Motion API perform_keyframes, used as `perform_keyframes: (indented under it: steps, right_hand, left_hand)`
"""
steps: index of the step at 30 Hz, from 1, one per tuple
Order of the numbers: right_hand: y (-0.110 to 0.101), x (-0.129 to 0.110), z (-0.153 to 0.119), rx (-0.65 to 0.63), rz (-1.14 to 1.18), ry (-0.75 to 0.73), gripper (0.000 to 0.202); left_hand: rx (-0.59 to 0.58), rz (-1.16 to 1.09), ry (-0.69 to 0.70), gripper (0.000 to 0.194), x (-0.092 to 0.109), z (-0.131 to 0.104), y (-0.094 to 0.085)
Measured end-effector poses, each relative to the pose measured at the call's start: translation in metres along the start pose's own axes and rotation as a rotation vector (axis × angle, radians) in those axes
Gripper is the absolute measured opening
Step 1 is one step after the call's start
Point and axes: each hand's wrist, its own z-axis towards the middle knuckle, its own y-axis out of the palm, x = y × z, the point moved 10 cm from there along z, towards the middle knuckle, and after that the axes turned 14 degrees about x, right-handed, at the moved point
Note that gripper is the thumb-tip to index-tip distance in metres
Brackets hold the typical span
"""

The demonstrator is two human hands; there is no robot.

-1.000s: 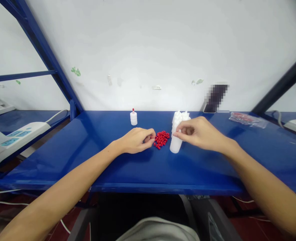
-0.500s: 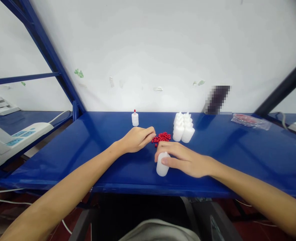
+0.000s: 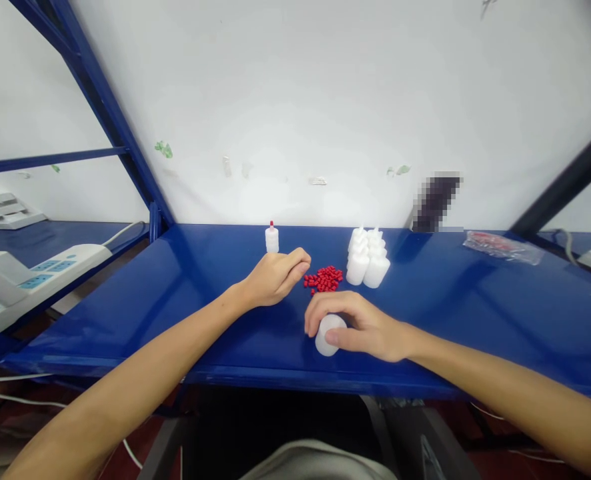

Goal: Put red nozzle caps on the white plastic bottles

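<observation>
My right hand point(image 3: 358, 323) grips a white plastic squeeze bottle point(image 3: 327, 341) near the front of the table; the bottle is tipped so that its round bottom faces me and its tip is hidden. My left hand point(image 3: 279, 277) is closed, fingers curled together beside the loose red caps point(image 3: 327, 277); whatever it holds, if anything, is out of sight. Behind it stands a white bottle point(image 3: 272, 240) wearing a red cap. Two rows of uncapped white bottles point(image 3: 368, 260) stand upright to the right of the caps.
The blue table point(image 3: 455, 320) runs along a white wall. A clear plastic bag point(image 3: 500, 245) with red contents lies at the back right. A blurred dark object point(image 3: 435, 203) leans against the wall. White power strips point(image 3: 60, 270) lie at the left.
The bottle in my right hand has tilted, its bottom now turned toward me. My left hand stays closed near the caps. The view has shifted slightly.
</observation>
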Motion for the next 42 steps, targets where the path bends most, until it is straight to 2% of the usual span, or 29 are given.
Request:
perform_keyframes:
  steps: [4,6,8,13,16,20,24,29,36,40,42]
  right_hand:
    - [0.028,0.011,-0.009,-0.186,0.142,0.152,0.030]
    - [0.031,0.015,-0.011,-0.192,0.165,0.194,0.030]
    - [0.025,0.020,-0.008,-0.116,0.200,0.248,0.029]
    - [-0.001,0.032,0.004,0.147,0.214,0.309,0.021]
    - [-0.006,0.039,0.006,0.204,0.215,0.350,0.020]
    - [-0.007,0.034,0.006,0.216,0.250,0.299,0.014]
    - [-0.008,0.031,0.005,0.197,0.214,0.268,0.015]
    - [-0.003,0.038,0.004,0.172,0.240,0.323,0.026]
    - [-0.002,0.030,0.007,0.120,0.157,0.237,0.035]
    - [0.002,0.029,0.005,0.063,0.194,0.242,0.036]
    - [0.002,0.032,0.004,0.074,0.234,0.242,0.032]
  left_hand:
    - [0.050,-0.003,0.067,0.026,0.006,0.001,-0.004]
    - [0.065,-0.008,0.080,0.026,0.007,0.000,-0.005]
    - [0.105,-0.030,0.076,0.028,0.006,-0.001,-0.008]
    - [0.304,-0.096,0.073,0.034,0.016,-0.002,-0.025]
    - [0.264,-0.130,0.171,0.032,0.037,-0.001,-0.022]
    - [0.144,-0.200,0.290,0.024,0.058,-0.001,-0.010]
    - [0.172,-0.260,0.327,0.021,0.061,-0.001,-0.010]
    - [0.206,-0.289,0.333,0.021,0.063,-0.003,-0.011]
    - [0.129,-0.007,0.543,0.018,0.084,-0.007,-0.006]
    - [0.170,-0.066,0.514,0.018,0.081,-0.006,-0.012]
    - [0.176,-0.057,0.510,0.017,0.080,-0.006,-0.012]
